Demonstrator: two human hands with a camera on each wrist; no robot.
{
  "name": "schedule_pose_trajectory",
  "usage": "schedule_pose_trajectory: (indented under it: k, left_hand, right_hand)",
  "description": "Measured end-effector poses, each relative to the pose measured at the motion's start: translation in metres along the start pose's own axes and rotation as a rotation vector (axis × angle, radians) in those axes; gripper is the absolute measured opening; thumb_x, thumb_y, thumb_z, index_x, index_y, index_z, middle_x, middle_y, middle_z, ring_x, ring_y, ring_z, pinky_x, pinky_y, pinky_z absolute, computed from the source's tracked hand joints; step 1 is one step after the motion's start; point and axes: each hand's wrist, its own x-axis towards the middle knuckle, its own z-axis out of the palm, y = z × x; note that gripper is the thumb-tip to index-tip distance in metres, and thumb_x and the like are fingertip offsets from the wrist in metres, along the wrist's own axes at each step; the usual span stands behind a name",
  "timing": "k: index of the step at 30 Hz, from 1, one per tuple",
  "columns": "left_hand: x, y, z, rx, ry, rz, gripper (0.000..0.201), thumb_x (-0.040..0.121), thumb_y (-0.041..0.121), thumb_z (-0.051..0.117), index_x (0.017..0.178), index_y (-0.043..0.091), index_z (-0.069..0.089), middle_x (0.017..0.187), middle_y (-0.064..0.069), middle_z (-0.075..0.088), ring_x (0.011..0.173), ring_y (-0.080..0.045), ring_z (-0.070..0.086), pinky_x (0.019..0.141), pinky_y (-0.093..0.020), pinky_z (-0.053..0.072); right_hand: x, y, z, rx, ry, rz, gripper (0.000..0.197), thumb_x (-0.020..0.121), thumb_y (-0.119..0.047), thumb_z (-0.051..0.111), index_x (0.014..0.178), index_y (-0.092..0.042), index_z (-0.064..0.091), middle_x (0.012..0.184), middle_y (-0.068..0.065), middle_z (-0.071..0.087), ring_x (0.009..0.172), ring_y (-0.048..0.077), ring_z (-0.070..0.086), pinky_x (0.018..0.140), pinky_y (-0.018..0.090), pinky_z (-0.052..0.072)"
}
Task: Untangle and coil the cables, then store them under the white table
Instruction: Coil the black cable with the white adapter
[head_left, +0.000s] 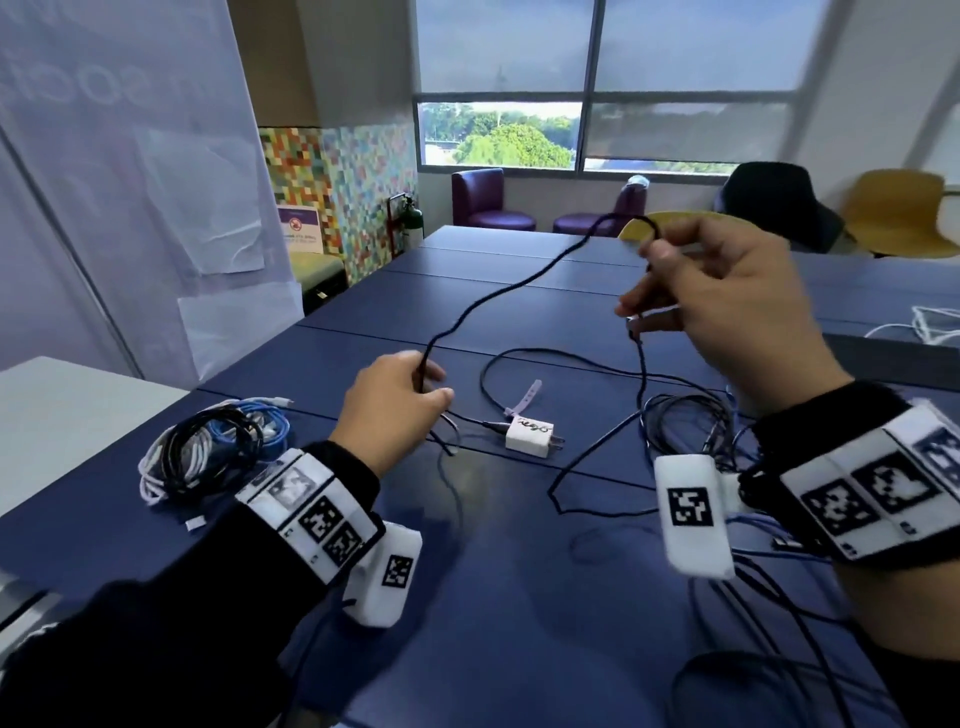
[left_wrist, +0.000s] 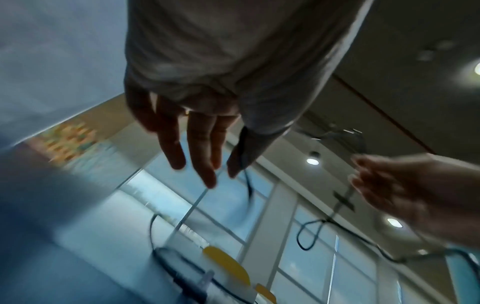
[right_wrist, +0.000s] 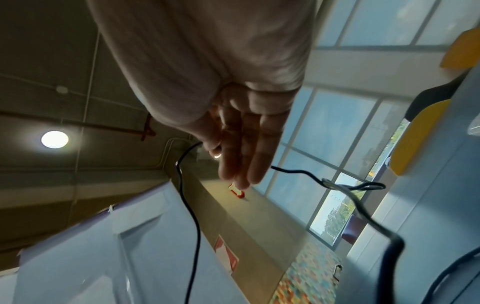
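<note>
A long black cable (head_left: 498, 296) sags in the air between my two hands above the blue table (head_left: 519, 597). My left hand (head_left: 431, 384) hovers low over the table and pinches one part of it; the cable (left_wrist: 246, 181) shows beside its fingers (left_wrist: 202, 164). My right hand (head_left: 644, 280) is raised higher and pinches a small loop of the same cable (right_wrist: 187, 185) between thumb and fingertips (right_wrist: 239, 168). From there the cable drops into a tangle of dark and blue cables (head_left: 691, 421) under my right wrist. A white charger plug (head_left: 530, 436) lies between the hands.
A coiled bundle of black, blue and white cables (head_left: 208, 447) lies at the table's left. The white table (head_left: 62, 415) stands lower at the far left. A loose white cable (head_left: 930, 322) lies at the far right. Chairs (head_left: 893, 213) stand behind the table.
</note>
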Motion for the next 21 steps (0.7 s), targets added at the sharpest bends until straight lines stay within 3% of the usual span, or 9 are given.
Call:
schedule_pose_trajectory:
  k: [1,3,6,8,10,12,15,18,21]
  left_hand:
    - [0.000,-0.002,0.001,-0.151,-0.050,-0.030,0.003,0.084,0.017,0.070,0.083,0.016,0.068,0.071,0.002,0.072,0.075,-0.016,0.066,0.078,-0.035,0.050]
    - [0.001,-0.004,0.000,-0.326,-0.159,-0.066,0.014,0.083,0.016,0.074,0.077,0.004,0.070,0.072,-0.008,0.074,0.068,-0.017,0.066,0.074,-0.033,0.053]
    - [0.004,-0.008,-0.006,-0.281,-0.379,-0.025,0.021,0.076,0.028,0.080,0.078,0.007,0.075,0.081,-0.012,0.075,0.077,-0.021,0.068,0.084,-0.031,0.051]
    - [0.005,-0.008,-0.009,-0.224,-0.429,0.030,0.017,0.076,0.027,0.080,0.078,0.010,0.077,0.083,-0.013,0.075,0.076,-0.016,0.064,0.082,-0.031,0.050]
    - [0.008,-0.002,-0.010,-0.295,-0.388,0.068,0.020,0.085,0.023,0.073,0.080,0.003,0.075,0.084,-0.016,0.074,0.074,-0.016,0.063,0.077,-0.033,0.053]
    - [0.009,0.013,-0.008,-0.430,-0.313,0.077,0.032,0.092,0.022,0.063,0.079,-0.007,0.069,0.077,-0.019,0.072,0.064,-0.019,0.061,0.064,-0.035,0.055]
    - [0.012,0.039,0.002,-0.431,-0.189,0.148,0.042,0.095,0.032,0.057,0.073,-0.002,0.066,0.059,-0.011,0.066,0.048,-0.016,0.051,0.047,-0.024,0.045]
    - [0.014,0.063,0.016,-0.367,-0.158,0.253,0.048,0.095,0.041,0.054,0.067,0.003,0.064,0.050,-0.004,0.060,0.042,-0.010,0.045,0.046,-0.020,0.038]
    - [0.018,0.087,0.029,-0.307,-0.166,0.297,0.050,0.096,0.043,0.053,0.064,0.006,0.061,0.045,0.002,0.054,0.039,-0.007,0.043,0.047,-0.021,0.037]
  right_hand:
    - [0.001,0.004,-0.007,0.023,0.053,0.007,0.015,0.099,-0.013,0.052,0.104,-0.001,0.060,0.065,0.009,0.067,0.068,0.030,0.071,0.063,0.041,0.061]
    - [0.002,0.013,-0.020,0.056,0.140,0.054,0.012,0.100,-0.013,0.051,0.095,-0.009,0.061,0.068,0.011,0.068,0.071,0.027,0.071,0.067,0.038,0.061]
    - [0.004,0.034,-0.034,0.073,0.239,0.166,0.016,0.101,-0.015,0.049,0.088,-0.014,0.058,0.070,0.013,0.069,0.072,0.026,0.072,0.068,0.036,0.062]
    - [0.005,0.050,-0.042,0.052,0.271,0.250,0.013,0.100,-0.016,0.049,0.091,-0.012,0.058,0.066,0.010,0.071,0.070,0.025,0.073,0.064,0.035,0.062]
    - [0.003,0.064,-0.045,0.017,0.243,0.340,0.013,0.099,-0.014,0.050,0.097,-0.005,0.058,0.067,0.013,0.072,0.064,0.024,0.072,0.062,0.037,0.062]
    - [-0.002,0.069,-0.041,0.016,0.164,0.421,0.011,0.099,-0.010,0.051,0.097,-0.001,0.057,0.063,0.015,0.071,0.055,0.023,0.070,0.057,0.035,0.060]
    - [-0.010,0.068,-0.028,-0.050,0.037,0.477,0.015,0.099,-0.005,0.048,0.093,0.003,0.059,0.069,0.022,0.068,0.052,0.025,0.065,0.048,0.028,0.056]
    - [-0.012,0.067,-0.025,-0.200,0.007,0.432,0.018,0.096,-0.008,0.053,0.090,0.003,0.065,0.072,0.022,0.070,0.055,0.027,0.065,0.051,0.034,0.057]
    - [-0.010,0.061,-0.034,-0.606,0.036,0.235,0.027,0.089,-0.022,0.062,0.069,-0.005,0.070,0.060,0.009,0.069,0.062,0.024,0.067,0.065,0.040,0.059]
